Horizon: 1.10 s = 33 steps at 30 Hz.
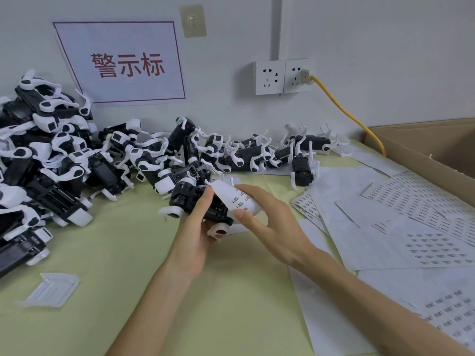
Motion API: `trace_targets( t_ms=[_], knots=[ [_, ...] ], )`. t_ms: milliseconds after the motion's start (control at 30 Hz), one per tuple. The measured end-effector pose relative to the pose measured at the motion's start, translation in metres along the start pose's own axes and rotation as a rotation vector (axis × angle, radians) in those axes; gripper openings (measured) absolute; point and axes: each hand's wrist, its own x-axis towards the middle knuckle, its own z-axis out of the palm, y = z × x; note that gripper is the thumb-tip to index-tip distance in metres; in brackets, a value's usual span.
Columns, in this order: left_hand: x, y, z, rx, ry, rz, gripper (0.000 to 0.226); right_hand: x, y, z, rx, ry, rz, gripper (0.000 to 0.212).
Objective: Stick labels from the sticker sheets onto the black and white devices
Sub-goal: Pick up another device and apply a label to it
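Just above the bench (154,278), the left hand (196,232) grips the device (189,199), long axis running left to right, while the right hand (272,224) fingers (253,195) pinch the curled sheet (230,195) touching its right end.

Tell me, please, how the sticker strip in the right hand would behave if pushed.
Probably floppy: the sticker strip curls where the right hand holds it. Likely very light, thin paper, so a push might just buckle it.

Head camera looks down and forward, close over the table (128,253).
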Motion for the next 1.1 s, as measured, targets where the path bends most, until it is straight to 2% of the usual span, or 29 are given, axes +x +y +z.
trace_targets(
  t_ms=[33, 133, 167, 300, 400, 467, 567, 667, 833, 967, 1100],
  knots=[
    [0.0, 0.0, 0.0, 0.002, 0.016, 0.006, 0.069, 0.0, 0.0, 0.0, -0.003, -0.005, 0.001, 0.049],
    [-0.001, -0.002, -0.002, -0.004, 0.031, 0.025, 0.044, 0.0, 0.0, 0.001, -0.018, -0.022, -0.008, 0.05],
    [-0.001, -0.002, -0.002, -0.005, 0.032, 0.034, 0.043, 0.0, 0.001, 0.001, -0.022, -0.023, -0.01, 0.052],
    [0.001, -0.002, -0.004, -0.007, 0.054, 0.062, 0.05, 0.0, 0.002, 0.002, 0.009, -0.047, -0.019, 0.058],
    [0.001, -0.003, -0.005, 0.021, 0.092, 0.08, 0.049, 0.0, 0.001, 0.002, 0.051, 0.022, -0.088, 0.058],
    [0.0, -0.004, -0.004, 0.029, 0.094, 0.09, 0.047, 0.001, 0.001, 0.001, 0.067, 0.099, -0.135, 0.052],
    [-0.001, -0.003, -0.002, 0.033, 0.065, 0.131, 0.04, 0.002, -0.002, -0.001, 0.177, 0.147, -0.087, 0.036],
    [-0.002, -0.005, 0.0, 0.096, 0.078, 0.161, 0.048, 0.003, -0.002, -0.002, 0.19, 0.166, -0.07, 0.026],
    [-0.003, -0.008, -0.001, 0.165, 0.08, 0.137, 0.039, 0.003, -0.002, -0.003, 0.13, 0.191, -0.126, 0.021],
    [-0.008, -0.007, 0.002, 0.3, -0.009, 0.154, 0.046, 0.003, -0.003, -0.006, 0.155, 0.176, -0.12, 0.014],
    [-0.01, -0.006, 0.002, 0.335, 0.024, 0.157, 0.032, 0.003, -0.006, -0.007, 0.197, 0.113, -0.08, 0.013]
  ],
)
